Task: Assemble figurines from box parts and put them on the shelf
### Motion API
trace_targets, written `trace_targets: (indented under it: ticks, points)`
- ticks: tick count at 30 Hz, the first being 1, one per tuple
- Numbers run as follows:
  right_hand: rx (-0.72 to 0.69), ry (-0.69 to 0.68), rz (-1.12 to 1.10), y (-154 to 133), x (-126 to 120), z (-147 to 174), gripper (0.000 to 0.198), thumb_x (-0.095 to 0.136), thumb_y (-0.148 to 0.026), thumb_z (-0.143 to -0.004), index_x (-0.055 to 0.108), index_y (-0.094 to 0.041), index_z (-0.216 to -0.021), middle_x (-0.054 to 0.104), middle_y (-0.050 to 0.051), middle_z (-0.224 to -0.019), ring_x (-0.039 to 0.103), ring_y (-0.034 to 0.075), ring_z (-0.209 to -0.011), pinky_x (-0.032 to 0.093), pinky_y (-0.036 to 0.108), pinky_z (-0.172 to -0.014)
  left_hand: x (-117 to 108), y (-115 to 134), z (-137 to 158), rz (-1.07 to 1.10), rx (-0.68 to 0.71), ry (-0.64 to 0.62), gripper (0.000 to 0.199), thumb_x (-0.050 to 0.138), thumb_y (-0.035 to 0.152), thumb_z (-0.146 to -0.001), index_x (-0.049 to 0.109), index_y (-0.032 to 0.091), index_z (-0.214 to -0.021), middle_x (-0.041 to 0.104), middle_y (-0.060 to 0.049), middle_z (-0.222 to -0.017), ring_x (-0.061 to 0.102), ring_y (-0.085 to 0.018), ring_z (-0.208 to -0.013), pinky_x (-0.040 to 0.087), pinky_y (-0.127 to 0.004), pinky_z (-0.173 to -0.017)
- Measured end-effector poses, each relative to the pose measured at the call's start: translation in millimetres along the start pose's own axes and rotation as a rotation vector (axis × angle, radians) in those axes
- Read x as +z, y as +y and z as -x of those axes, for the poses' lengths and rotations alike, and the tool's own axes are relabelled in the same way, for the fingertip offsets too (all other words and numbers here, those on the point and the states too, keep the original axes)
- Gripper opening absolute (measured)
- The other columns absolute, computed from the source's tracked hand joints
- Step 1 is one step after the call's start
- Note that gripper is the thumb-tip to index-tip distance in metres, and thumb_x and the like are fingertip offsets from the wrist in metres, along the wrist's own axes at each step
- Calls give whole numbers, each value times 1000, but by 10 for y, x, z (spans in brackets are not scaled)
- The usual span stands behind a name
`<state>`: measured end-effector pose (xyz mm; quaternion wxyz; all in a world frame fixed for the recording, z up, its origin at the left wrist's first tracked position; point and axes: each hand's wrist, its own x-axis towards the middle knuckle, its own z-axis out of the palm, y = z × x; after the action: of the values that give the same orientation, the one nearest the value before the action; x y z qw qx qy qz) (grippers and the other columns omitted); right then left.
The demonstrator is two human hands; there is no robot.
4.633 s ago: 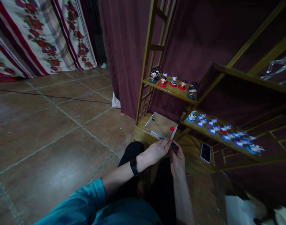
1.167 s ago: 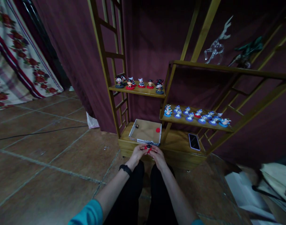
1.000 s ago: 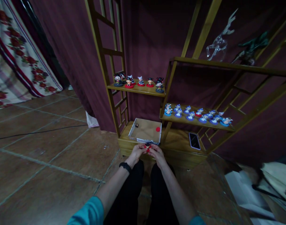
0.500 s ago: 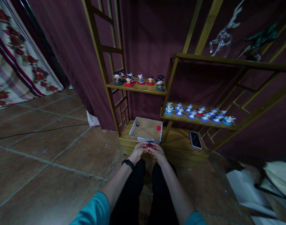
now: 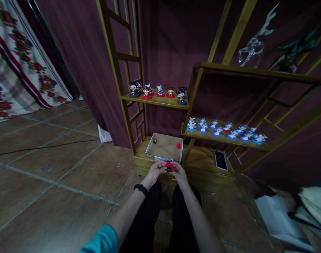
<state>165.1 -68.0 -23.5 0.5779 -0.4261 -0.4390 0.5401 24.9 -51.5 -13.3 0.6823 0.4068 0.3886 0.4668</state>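
Between both hands, just in front of the box, is a small figurine [image 5: 169, 167] with a red round part and a dark part below it. My left hand [image 5: 157, 170] pinches it from the left, fingers closed; a black band circles that wrist. From the other side, the closed fingers of my right hand [image 5: 178, 171] grip it too. Fingers cover its sides, so its details are hidden. Beyond the hands sits a shallow cardboard box [image 5: 164, 149] holding a red disc [image 5: 178, 146] and a small dark piece [image 5: 154, 141].
Several figurines on red or dark bases stand on the upper left shelf [image 5: 160, 101]. The right shelf [image 5: 229, 140] carries several blue and white ones. A phone [image 5: 221, 160] lies on the cabinet's bottom board. Clear and green statues [image 5: 252, 51] stand higher up. White bags [image 5: 279, 214] lie at right.
The figurine has been turned in my fingers: its red part now shows on top, with the dark part toward me. Both hands keep hold, and the view has shifted slightly.
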Motion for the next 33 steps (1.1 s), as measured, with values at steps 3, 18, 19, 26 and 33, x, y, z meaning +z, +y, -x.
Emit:
trace_targets:
  ticks: [3,18,19,26,33]
  points:
    - [-10,-15,-19,-44,3,34,34,67,-22,-56,60,-23,-89,65,0,-90,58,17,-86,43,32,-81,13,10,21,-28,72,-9,29,72,22,-56,62,12,-82,65,-6,-74,57,-13,-65,43,-24,-64]
    - [81,-16,-68,-54,-11,39,33,68,-30,-58,59,-23,-89,64,0,-86,59,16,-77,49,30,-68,16,-24,-18,-38,89,-41,26,69,19,-59,61,13,-83,64,-5,-73,57,-13,-63,43,-25,-63]
    - [97,-15,-87,-35,-14,36,34,69,-30,-58,59,-23,-90,63,0,-86,59,16,-76,49,30,-67,8,-37,-34,-33,66,-36,27,69,20,-59,62,12,-83,64,-5,-73,57,-12,-62,43,-24,-62]
    - [216,32,-224,54,-22,12,29,68,-32,-62,60,-20,-87,65,2,-87,61,14,-72,50,31,-68,-12,-84,-84,20,-59,-32,34,69,29,-63,62,13,-92,64,-8,-83,60,-13,-69,44,-24,-66]
    - [288,68,-334,82,-49,-28,31,71,-28,-58,63,-18,-86,68,4,-82,63,16,-74,49,34,-75,60,7,-9,16,15,-120,44,72,26,-59,62,11,-99,65,-10,-90,60,-15,-76,43,-27,-74]
